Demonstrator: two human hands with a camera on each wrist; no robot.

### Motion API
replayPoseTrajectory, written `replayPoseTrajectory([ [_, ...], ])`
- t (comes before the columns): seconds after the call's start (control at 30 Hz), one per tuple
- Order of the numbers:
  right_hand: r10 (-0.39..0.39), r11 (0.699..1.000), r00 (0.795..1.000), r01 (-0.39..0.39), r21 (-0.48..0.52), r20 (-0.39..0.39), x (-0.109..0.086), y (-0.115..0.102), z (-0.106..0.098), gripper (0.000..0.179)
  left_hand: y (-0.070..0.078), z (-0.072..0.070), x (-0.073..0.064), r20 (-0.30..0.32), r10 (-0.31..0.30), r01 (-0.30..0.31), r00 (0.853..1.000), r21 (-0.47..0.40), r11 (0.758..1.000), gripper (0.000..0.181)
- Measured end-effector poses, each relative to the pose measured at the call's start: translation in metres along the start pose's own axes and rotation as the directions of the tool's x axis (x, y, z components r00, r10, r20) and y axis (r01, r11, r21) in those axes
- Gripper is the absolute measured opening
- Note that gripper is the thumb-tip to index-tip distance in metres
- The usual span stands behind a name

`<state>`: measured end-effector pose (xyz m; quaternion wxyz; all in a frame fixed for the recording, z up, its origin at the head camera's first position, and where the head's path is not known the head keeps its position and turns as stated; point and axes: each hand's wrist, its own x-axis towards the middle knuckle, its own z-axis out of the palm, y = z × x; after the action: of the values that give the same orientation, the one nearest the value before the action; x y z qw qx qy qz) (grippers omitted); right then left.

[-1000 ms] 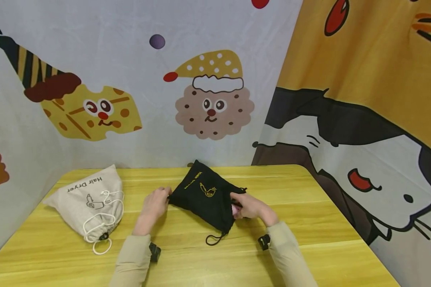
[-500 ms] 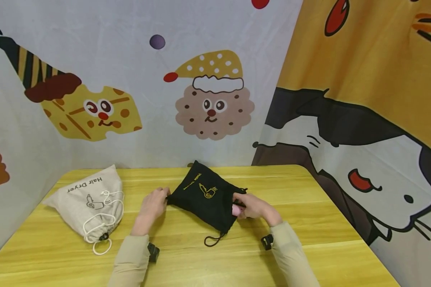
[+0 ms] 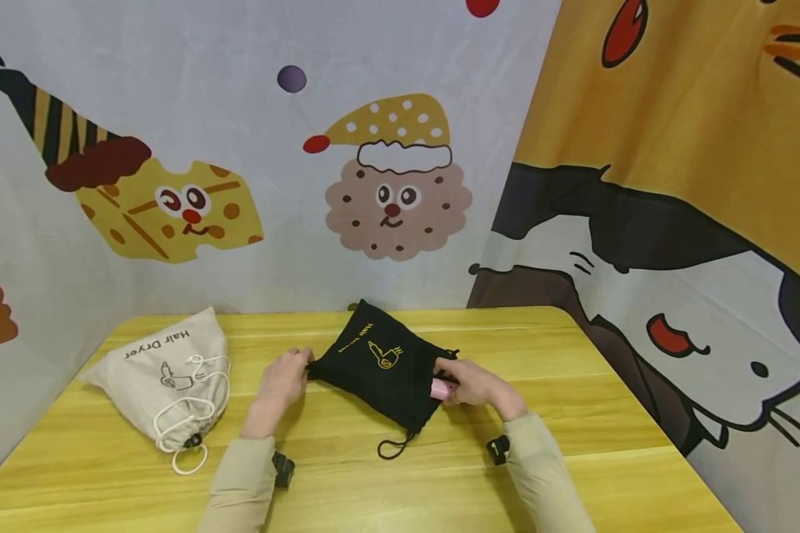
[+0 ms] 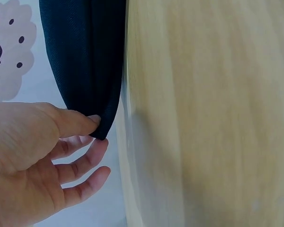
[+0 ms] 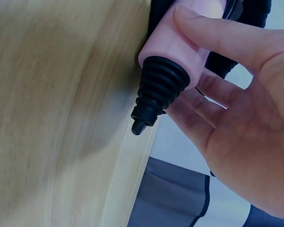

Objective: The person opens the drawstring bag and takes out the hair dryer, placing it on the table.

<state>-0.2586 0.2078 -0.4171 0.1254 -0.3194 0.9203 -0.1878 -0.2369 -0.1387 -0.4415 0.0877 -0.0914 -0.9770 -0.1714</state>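
On one desk (image 3: 347, 488): one black bag (image 3: 370, 366), one beige bag (image 3: 153, 355). Pinching black bag's corner with left fingers (image 4: 85, 163); gripping one pink handle (image 5: 173, 42), partly hidden by black bag, with right fingers (image 5: 220, 89).

black drawstring bag (image 3: 373, 374): lying yellow print (image 3: 385, 357) up | pink handle (image 5: 173, 46): sticking out of bag's mouth, ribbed black sleeve (image 5: 160, 85) pointing away from bag

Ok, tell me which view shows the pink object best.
The right wrist view: the pink object is close up there, partly covered, with its ribbed black end plain. The head view shows just a small pink piece at the black bag; the left wrist view shows none of it.
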Motion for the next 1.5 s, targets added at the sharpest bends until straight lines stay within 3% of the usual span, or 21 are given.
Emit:
replayPoseTrajectory([
  [0.27, 0.039, 0.999, 0.999, -0.038, 0.010, -0.015, -0.001, 0.000, 0.000, 0.038, -0.002, -0.002, -0.001, 0.013, -0.031, 0.031, 0.999, -0.004, 1.000, 0.019],
  [0.63, -0.026, 0.998, 0.999, 0.023, -0.064, -0.047, -0.007, 0.005, -0.002, 0.036, -0.005, -0.002, -0.002, -0.009, -0.021, 0.021, 1.000, -0.018, 1.000, 0.018],
  [1.07, -0.072, 0.992, 0.995, 0.064, -0.108, -0.069, -0.015, 0.014, -0.005, 0.037, -0.006, -0.005, -0.002, 0.026, -0.032, 0.033, 0.999, -0.035, 0.999, 0.021],
  [1.5, -0.026, 0.992, 0.998, 0.019, -0.124, -0.059, -0.017, 0.021, -0.008, 0.038, -0.009, -0.005, 0.001, 0.035, -0.038, 0.038, 0.999, -0.017, 0.999, 0.019],
])
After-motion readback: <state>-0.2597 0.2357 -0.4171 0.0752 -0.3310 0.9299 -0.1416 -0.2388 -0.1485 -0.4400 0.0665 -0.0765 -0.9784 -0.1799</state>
